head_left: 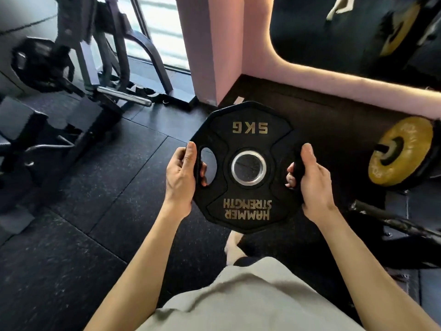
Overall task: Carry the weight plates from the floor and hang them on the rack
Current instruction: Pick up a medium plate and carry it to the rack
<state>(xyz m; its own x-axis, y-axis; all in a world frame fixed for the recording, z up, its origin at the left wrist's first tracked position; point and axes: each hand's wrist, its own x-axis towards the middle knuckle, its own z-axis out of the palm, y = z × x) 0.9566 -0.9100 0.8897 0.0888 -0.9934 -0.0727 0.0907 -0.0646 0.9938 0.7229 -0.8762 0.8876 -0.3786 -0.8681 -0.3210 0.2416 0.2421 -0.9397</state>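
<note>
A black 5 kg weight plate (248, 201) with gold lettering and a steel-ringed centre hole is held flat in front of me, above the floor. My left hand (182, 177) grips its left edge, fingers through the left handle slot. My right hand (310, 180) grips the right edge the same way. At the left a grey rack (100, 44) carries a bare chrome peg (124, 96) and a black plate (40, 63) hung higher up. At the right a yellow plate (401, 151) sits on a bar end.
Black rubber floor tiles (95, 211) spread below. A pink pillar (210, 44) and a pink-framed mirror (346, 32) stand ahead. A black bar (393, 218) lies at the right. Dark machine parts (28, 139) crowd the left edge.
</note>
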